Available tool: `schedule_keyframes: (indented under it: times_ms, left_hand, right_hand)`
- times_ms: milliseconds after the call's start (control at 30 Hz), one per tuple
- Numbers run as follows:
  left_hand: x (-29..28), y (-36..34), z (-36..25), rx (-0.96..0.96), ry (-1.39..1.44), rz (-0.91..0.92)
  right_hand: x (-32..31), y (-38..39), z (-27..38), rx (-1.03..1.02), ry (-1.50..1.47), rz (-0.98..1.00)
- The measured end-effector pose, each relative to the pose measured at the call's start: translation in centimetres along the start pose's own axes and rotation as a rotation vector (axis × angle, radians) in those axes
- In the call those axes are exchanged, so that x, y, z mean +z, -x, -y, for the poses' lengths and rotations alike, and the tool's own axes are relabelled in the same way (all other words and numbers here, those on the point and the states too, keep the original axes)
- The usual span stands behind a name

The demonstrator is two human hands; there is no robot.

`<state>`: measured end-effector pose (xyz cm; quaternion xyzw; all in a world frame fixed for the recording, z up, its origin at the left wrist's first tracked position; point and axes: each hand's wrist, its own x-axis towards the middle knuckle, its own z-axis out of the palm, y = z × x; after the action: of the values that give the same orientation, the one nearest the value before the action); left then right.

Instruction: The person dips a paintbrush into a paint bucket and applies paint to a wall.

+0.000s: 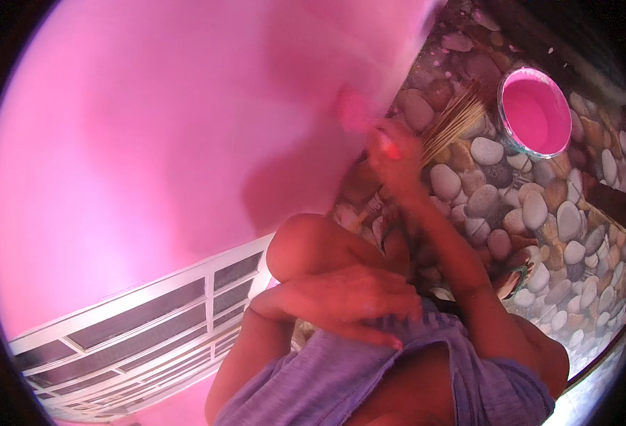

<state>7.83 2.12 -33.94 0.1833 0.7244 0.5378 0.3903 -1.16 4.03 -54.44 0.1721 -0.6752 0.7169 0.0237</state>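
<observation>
My right hand (397, 157) is closed around a paintbrush, part of whose handle shows reddish between the fingers. The brush head (354, 108) is coated pink and blurred, and it lies at the lower part of the pink wall (149, 128). I cannot tell whether the bristles touch the wall. My left hand (352, 298) hangs over my lap beside my bent knee, with fingers stretched out and nothing in them. To the right of my right hand stands a round bucket (503, 117) with pink paint (537, 117) inside and smears on its rim.
A bundle of thin straw-like sticks (461, 121) lies between my right hand and the bucket. Pebble-patterned flooring (483, 202) spreads on the right, with pink drops near the wall. A white slatted frame (142, 312) runs along the lower left. A sandalled foot (515, 280) shows beside my right arm.
</observation>
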Motion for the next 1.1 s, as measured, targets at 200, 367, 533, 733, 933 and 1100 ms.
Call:
schedule_keyframes:
  times_ms: [200,367,533,733,933,1100]
  left_hand:
    - [0.2,0.1,0.1,-0.002,-0.041,0.003]
    - [0.5,1.0,0.4,0.012,-0.01,0.021]
    - [1.0,0.9,0.4,0.095,-0.06,0.0]
    - [1.4,0.8,0.7,0.129,-0.002,0.02]
    - [1.5,0.9,-0.2,0.094,-0.074,0.074]
    - [1.4,0.6,0.2,0.127,-0.011,0.059]
  right_hand:
    - [2.1,-2.6,11.5,-0.3,-0.225,0.064]
    - [2.8,0.0,7.3,-0.072,-0.517,0.12]
    - [3.8,4.9,-1.9,0.154,-0.42,-0.095]
    - [2.7,2.7,1.7,0.061,0.032,0.023]
    - [2.9,-0.5,11.3,-0.169,-0.574,0.206]
    - [3.8,2.2,3.3,-0.18,-0.282,0.07]
